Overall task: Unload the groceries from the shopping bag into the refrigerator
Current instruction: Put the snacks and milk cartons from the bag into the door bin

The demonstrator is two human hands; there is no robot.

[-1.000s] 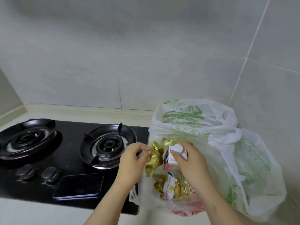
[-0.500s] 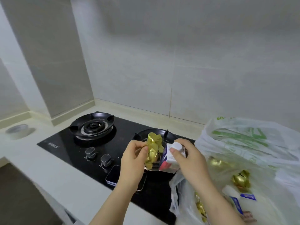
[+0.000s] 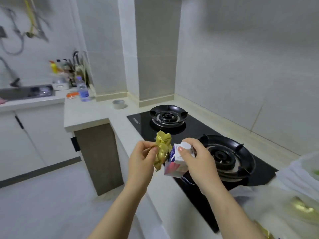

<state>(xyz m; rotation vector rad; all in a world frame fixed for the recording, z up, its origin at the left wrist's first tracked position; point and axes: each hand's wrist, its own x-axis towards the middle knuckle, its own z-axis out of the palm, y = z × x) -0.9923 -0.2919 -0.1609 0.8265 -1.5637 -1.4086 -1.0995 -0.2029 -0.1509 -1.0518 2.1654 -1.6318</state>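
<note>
Kitchen corner, head view. The bare floor (image 3: 43,195) fills the near left and offers the only open room for walking. No refrigerator is in view, so the direction of the carry cannot be told. The pale counter (image 3: 86,114) runs from the far left to the near right, and its outer corner above the brown end panel (image 3: 100,157) juts toward the floor just left of the hands. The black hob (image 3: 198,131) lies on the counter at right. The shopping bag (image 3: 293,195) sits blurred at the near right edge, with gold wrapping showing through its film, well apart from both hands and nearer the right one. Both hands hover over the counter's front edge, close together. The left hand (image 3: 140,161) pinches the gold foil packet (image 3: 162,149) between thumb and fingers. The packet stands roughly upright, its long axis vertical, to the right of the grip. The right hand (image 3: 200,161) curls round the top of the small carton (image 3: 176,163), thumb on its near face beside the white cap (image 3: 185,145). The carton hangs below the grip, its base tilted toward the near left. Packet and carton lie just beside each other, and contact cannot be told. Both items are judged clear of the bag and ready to carry, and a move leftward would need to clear the counter corner
</note>
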